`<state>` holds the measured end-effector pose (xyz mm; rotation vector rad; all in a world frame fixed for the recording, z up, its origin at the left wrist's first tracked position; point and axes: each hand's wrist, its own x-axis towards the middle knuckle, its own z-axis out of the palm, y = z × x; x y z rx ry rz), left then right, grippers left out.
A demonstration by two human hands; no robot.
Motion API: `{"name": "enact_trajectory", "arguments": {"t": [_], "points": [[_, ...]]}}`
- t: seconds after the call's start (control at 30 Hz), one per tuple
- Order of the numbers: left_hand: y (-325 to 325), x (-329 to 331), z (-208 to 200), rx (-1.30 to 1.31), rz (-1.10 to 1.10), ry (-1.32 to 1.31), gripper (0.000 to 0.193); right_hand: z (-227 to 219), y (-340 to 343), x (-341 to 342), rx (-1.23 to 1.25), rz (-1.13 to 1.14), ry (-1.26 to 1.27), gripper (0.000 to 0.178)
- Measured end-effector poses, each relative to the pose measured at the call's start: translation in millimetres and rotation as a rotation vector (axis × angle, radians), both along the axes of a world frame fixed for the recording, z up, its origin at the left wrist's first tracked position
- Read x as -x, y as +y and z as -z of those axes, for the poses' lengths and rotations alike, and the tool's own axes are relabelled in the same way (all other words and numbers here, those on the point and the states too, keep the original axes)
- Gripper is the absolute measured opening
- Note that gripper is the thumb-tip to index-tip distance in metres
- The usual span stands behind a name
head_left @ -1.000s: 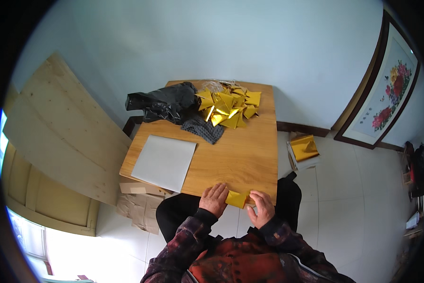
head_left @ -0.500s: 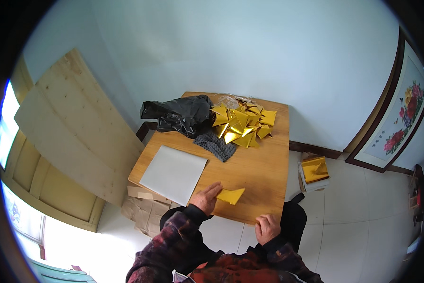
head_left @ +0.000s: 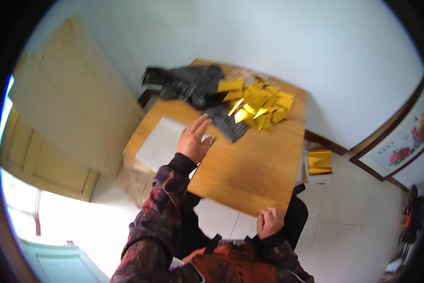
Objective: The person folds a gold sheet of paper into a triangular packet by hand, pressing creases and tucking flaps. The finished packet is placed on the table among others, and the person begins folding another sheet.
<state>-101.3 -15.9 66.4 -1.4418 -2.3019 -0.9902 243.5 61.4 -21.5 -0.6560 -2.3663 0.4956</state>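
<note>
My left hand (head_left: 193, 143) is held over the right edge of the pale grey sheet (head_left: 160, 141), fingers spread, nothing in it. Just beyond its fingertips lies a dark grey knitted cloth (head_left: 224, 123). A heap of folded shiny gold paper pieces (head_left: 257, 101) covers the far right of the wooden table (head_left: 250, 165). One gold piece (head_left: 230, 85) sits at the heap's left side, against the black plastic bag (head_left: 188, 85). At the table's near right edge rests my right hand (head_left: 270, 222), its fingers curled in; no object shows in it.
Clear stringy plastic (head_left: 245, 74) lies behind the heap. On the floor to the right stands a box with gold sheets (head_left: 319, 162). A large wooden board (head_left: 75, 99) leans at the left, with brown cardboard (head_left: 134, 184) below the table's left edge. A framed flower picture (head_left: 405, 137) stands at right.
My left hand has moved forward, away from me, and no longer has the folded gold paper. A gold piece now shows at the heap's left side. My right hand stays at the edge; the view has shifted.
</note>
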Motion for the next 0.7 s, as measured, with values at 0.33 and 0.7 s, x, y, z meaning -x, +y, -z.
{"name": "enact_trajectory", "arguments": {"t": [0.33,0.7], "points": [[-183.8,-62.8,77.9,0.309,-0.477,-0.181,0.079,-7.3,-2.8,12.5,0.070,-0.009,-0.094,0.013],[-178.4,-84.1,122.5,-0.218,-0.362,-0.739,0.071,-34.3,-50.9,177.0,-0.089,-0.728,-0.182,0.040]]}}
